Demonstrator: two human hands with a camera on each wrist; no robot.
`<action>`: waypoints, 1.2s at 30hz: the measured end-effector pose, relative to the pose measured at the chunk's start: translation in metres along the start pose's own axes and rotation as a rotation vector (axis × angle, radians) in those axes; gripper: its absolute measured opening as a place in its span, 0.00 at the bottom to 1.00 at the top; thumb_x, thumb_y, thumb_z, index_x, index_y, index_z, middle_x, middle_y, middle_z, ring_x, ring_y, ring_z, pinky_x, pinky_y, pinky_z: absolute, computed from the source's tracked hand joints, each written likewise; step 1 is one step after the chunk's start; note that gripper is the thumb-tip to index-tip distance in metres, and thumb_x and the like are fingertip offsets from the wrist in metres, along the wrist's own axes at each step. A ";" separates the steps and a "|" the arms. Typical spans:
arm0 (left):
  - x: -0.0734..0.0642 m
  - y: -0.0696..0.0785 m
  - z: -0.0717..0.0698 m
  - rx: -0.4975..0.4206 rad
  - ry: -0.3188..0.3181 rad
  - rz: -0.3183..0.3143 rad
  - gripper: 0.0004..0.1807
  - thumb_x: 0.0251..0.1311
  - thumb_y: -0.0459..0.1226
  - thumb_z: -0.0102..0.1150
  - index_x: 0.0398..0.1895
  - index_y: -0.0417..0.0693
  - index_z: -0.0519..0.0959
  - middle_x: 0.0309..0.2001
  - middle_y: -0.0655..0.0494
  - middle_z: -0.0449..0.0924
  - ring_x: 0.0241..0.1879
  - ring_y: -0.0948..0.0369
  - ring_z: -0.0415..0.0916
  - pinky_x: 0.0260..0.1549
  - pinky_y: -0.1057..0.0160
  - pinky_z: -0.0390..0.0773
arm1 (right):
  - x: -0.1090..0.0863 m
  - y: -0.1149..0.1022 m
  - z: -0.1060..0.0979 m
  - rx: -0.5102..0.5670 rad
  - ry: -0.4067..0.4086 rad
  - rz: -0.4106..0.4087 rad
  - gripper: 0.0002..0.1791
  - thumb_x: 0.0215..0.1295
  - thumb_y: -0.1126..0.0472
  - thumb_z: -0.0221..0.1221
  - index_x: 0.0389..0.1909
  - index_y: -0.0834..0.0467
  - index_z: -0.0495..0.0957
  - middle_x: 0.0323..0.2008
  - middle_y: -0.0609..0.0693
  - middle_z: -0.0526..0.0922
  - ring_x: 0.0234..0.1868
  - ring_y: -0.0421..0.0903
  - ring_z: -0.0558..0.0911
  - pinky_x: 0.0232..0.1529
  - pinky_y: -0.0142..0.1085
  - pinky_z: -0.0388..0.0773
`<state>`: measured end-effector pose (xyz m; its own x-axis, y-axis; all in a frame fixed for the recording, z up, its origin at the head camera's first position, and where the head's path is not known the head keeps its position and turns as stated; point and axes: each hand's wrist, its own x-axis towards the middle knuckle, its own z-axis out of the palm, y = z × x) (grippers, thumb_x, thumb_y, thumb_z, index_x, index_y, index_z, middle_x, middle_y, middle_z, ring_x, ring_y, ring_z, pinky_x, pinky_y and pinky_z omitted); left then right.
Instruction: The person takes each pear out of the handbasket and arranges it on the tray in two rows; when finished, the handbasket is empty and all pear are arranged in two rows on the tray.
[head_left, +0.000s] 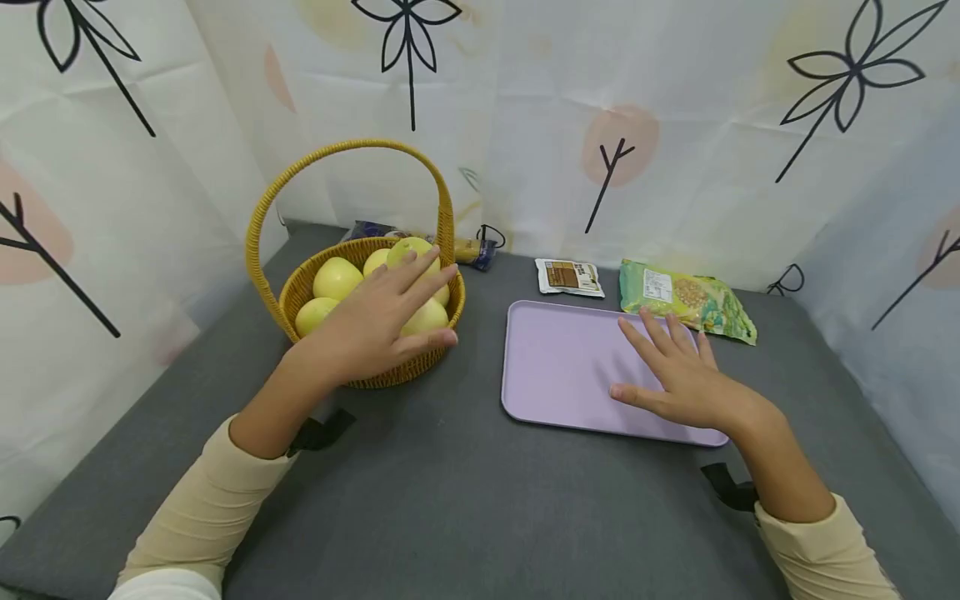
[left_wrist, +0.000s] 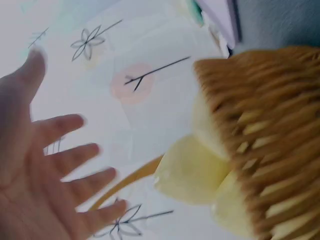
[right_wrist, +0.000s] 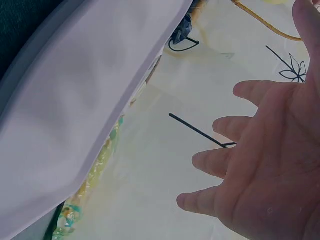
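Yellow-green round fruits point(head_left: 337, 278) fill a woven wicker basket point(head_left: 397, 372) with a tall arched handle point(head_left: 352, 146), at the left of the table. My left hand point(head_left: 375, 312) hovers above the basket with its fingers spread, holding nothing; in the left wrist view its palm point(left_wrist: 30, 170) stands apart from the fruits point(left_wrist: 192, 170). Over the right part of a flat lilac tray point(head_left: 558, 358) is my right hand point(head_left: 678, 379), fingers stretched and palm down. Its palm point(right_wrist: 270, 165) holds nothing in the right wrist view. The tray's right side is partly hidden by that hand.
Behind the tray lie a small brown-and-white packet point(head_left: 569, 277) and a green food bag point(head_left: 690, 300). A dark-blue and yellow package point(head_left: 476, 252) lies behind the basket. Patterned white curtains point(head_left: 525, 125) enclose the grey tabletop point(head_left: 465, 500) at the back and sides.
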<state>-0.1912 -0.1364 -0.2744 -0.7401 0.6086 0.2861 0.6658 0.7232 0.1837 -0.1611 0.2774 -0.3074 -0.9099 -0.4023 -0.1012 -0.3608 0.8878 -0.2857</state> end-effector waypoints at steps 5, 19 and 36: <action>0.001 -0.005 -0.015 -0.028 0.578 0.162 0.29 0.75 0.56 0.47 0.61 0.41 0.79 0.63 0.46 0.76 0.61 0.47 0.74 0.58 0.45 0.72 | 0.000 0.000 0.000 0.017 0.006 -0.019 0.52 0.67 0.34 0.58 0.81 0.52 0.42 0.79 0.60 0.31 0.76 0.67 0.28 0.64 0.70 0.20; -0.011 -0.060 -0.049 -0.272 1.133 -0.226 0.18 0.71 0.41 0.48 0.49 0.35 0.80 0.47 0.49 0.81 0.44 0.65 0.79 0.49 0.67 0.73 | 0.002 -0.001 -0.001 0.038 -0.001 -0.044 0.52 0.68 0.35 0.58 0.81 0.53 0.43 0.79 0.60 0.30 0.76 0.65 0.28 0.64 0.72 0.25; -0.017 -0.083 -0.039 -0.452 0.997 -0.194 0.24 0.77 0.35 0.42 0.21 0.27 0.70 0.12 0.64 0.61 0.12 0.67 0.52 0.15 0.72 0.51 | 0.049 -0.025 -0.002 0.015 0.258 -0.198 0.37 0.67 0.51 0.65 0.71 0.63 0.66 0.69 0.64 0.68 0.69 0.63 0.66 0.64 0.61 0.63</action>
<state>-0.2306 -0.2194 -0.2576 -0.5625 -0.1841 0.8060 0.6707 0.4685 0.5751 -0.1971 0.2357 -0.3033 -0.8450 -0.4950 0.2025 -0.5345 0.7939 -0.2898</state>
